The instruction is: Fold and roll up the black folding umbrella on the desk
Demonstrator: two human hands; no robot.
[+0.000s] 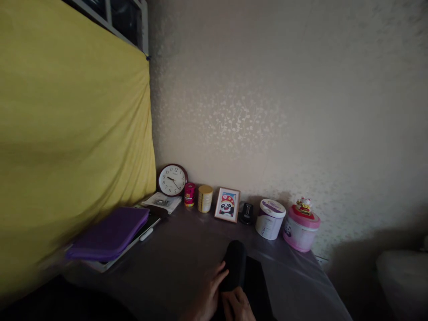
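Observation:
A black rolled mat [235, 263] lies near the table's front edge, pointing away from me. A flat black piece [257, 285] spreads out along its right side; whether the two are joined I cannot tell. My left hand [211, 292] grips the roll from the left, fingers bent against its side. Over the near end, my right hand [238, 304] has its fingers curled and pressed onto the roll. The lower part of both hands is cut off by the frame.
Along the wall stand a clock [173, 180], a pink can [189, 195], a yellow-lidded can [205, 199], a panda picture frame [227, 205], a small black object [246, 214], a white tub [270, 219] and a pink tub [301, 229] topped by a figurine. A purple folder [110, 234] lies left.

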